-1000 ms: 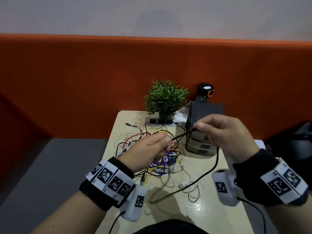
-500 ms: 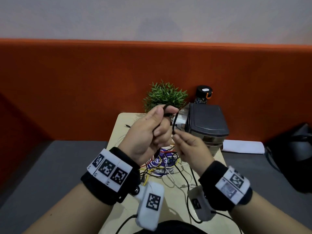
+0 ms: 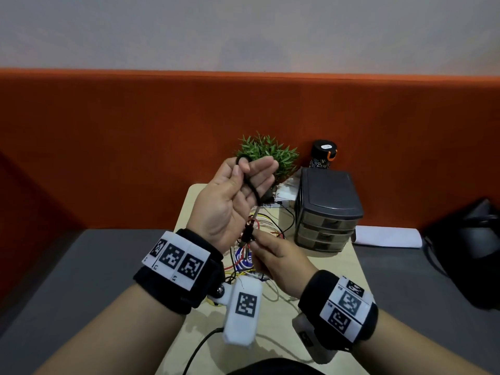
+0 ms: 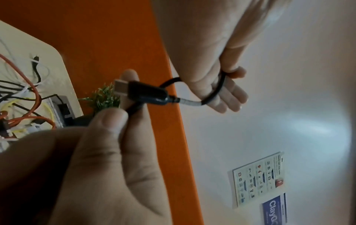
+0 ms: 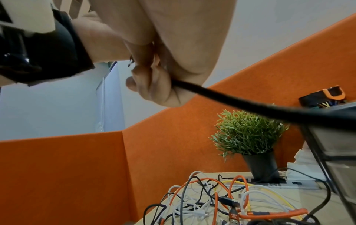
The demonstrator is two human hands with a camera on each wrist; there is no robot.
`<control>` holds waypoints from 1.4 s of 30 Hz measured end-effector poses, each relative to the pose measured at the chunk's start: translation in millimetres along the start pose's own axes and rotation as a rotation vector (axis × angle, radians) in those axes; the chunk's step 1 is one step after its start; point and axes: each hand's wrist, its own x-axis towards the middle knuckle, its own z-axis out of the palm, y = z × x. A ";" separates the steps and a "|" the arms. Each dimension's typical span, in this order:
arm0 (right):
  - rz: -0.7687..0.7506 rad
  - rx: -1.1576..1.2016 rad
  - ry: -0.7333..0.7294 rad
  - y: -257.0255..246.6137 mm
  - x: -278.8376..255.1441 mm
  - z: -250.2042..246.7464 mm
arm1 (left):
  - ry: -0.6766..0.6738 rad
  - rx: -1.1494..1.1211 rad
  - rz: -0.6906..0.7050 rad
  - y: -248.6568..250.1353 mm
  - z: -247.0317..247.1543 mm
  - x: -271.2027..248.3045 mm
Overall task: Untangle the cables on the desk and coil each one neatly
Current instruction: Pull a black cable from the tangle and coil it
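Note:
My left hand (image 3: 243, 182) is raised over the desk, palm toward me. A loop of black cable (image 3: 250, 185) runs round its thumb and loosely curled fingers (image 4: 229, 94). Below it my right hand (image 3: 257, 244) pinches the same cable just beside its black USB plug (image 4: 146, 92). In the right wrist view the cable (image 5: 250, 103) leaves my right fingers (image 5: 152, 79) and runs off to the right. A tangle of orange, white, yellow and black cables (image 5: 231, 202) lies on the beige desk (image 3: 335, 280) beneath both hands.
A grey drawer unit (image 3: 327, 212) stands at the desk's right rear, with a potted plant (image 3: 270, 152) and a dark bottle (image 3: 323, 154) behind it. A power strip (image 5: 269, 182) lies by the plant. An orange partition backs the desk; a black bag (image 3: 473, 253) sits at right.
My left hand rose and turned its palm toward me, with the black cable now looped on it. My right hand came in from the right and dropped below the left, pinching by the plug.

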 end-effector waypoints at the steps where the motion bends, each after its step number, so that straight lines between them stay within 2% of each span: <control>1: -0.007 -0.019 -0.005 0.8 -0.9 -0.1 | 0.011 0.040 0.027 -0.2 -2.0 0.5; 5: -0.019 -0.129 -0.027 0.3 -4.5 -3.3 | 0.080 0.139 0.110 -2.2 -4.8 1.8; 10: 0.016 -0.344 -0.104 -1.6 -14.1 1.9 | 0.140 -0.082 0.138 6.0 -0.2 5.4; 12: 0.010 -0.393 -0.097 -7.0 -16.7 3.1 | 0.144 0.030 0.163 5.2 1.0 5.5; 19: -0.080 -0.687 -0.159 -18.4 -26.0 2.3 | 0.164 0.635 0.316 -4.9 -15.9 -4.0; 21: -0.106 -0.755 -0.170 -15.2 -27.8 5.0 | 0.203 0.585 0.291 -7.9 -17.0 -4.9; 23: -0.112 -0.807 -0.170 -12.2 -26.5 5.6 | 0.270 0.310 0.204 -5.7 -15.1 -2.2; 25: -0.111 -0.824 -0.151 -10.1 -25.5 4.7 | 0.263 0.157 0.166 -1.6 -12.6 -1.6; 27: -0.109 -0.804 -0.136 -11.5 -25.9 3.5 | 0.251 0.222 0.171 0.3 -9.9 -2.2; 30: -0.126 -0.801 -0.155 -15.7 -27.4 2.6 | 0.234 0.453 0.228 -2.5 -12.2 -6.2; 35: -0.116 -0.801 -0.183 -20.0 -30.3 -0.7 | 0.214 0.552 0.257 -4.4 -23.5 -8.8; 39: -0.106 -0.839 -0.129 -31.4 -33.0 -7.0 | 0.169 0.676 0.212 -1.7 -26.2 -11.5; 42: -0.096 -0.826 -0.035 -37.2 -32.2 -17.8 | 0.110 0.816 0.093 0.6 -34.2 -12.1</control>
